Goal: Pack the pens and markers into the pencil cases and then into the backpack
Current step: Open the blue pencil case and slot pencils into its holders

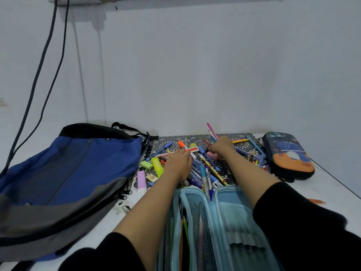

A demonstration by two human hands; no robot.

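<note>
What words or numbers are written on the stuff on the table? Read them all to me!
Nothing here reads clearly.
Grey pen by the light blue pencil case: slanted writing, too blurred to read.
Red and white strip: black print at its left end, too blurred.
Barcode label: too small.
Dark pencil case: pictures only, no words visible.

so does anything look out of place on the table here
Yes: an orange pencil lies alone on the table at the right, beside the right sleeve, well apart from the pile of pens on the mat, so it could get missed.
</note>
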